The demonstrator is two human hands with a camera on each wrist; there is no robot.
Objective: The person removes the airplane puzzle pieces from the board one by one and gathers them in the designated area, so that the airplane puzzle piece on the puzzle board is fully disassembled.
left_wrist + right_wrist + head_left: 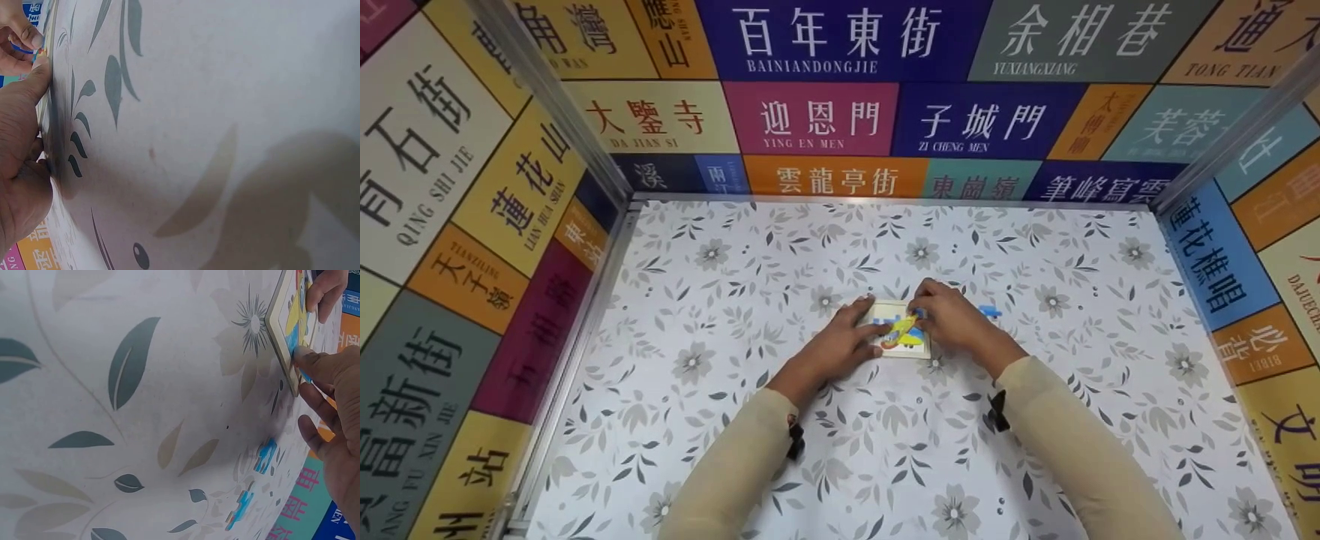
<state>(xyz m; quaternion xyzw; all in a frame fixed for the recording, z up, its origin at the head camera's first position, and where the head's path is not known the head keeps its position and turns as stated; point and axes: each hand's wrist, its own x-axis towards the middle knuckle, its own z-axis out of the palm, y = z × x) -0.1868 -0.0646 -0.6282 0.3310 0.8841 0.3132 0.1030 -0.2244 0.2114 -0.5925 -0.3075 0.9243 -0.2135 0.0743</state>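
A small puzzle board (pixel 906 346) with a yellow and blue picture lies on the floral table near its middle. My left hand (pixel 864 319) rests on the board's left side with its fingers laid flat, steadying it. My right hand (pixel 919 313) is at the board's right side and pinches a blue puzzle piece (pixel 304 375) against the picture. In the right wrist view the board (pixel 284 332) is seen edge-on, with the thumb (pixel 318 363) on that piece. In the left wrist view my left thumb (pixel 34 79) lies along the board's edge.
Loose blue puzzle pieces (pixel 988 310) lie on the table just right of my right hand, also seen as pieces (pixel 264 455) in the right wrist view. Walls covered in coloured signs (pixel 810 120) enclose the floral tabletop (pixel 735 285) on three sides.
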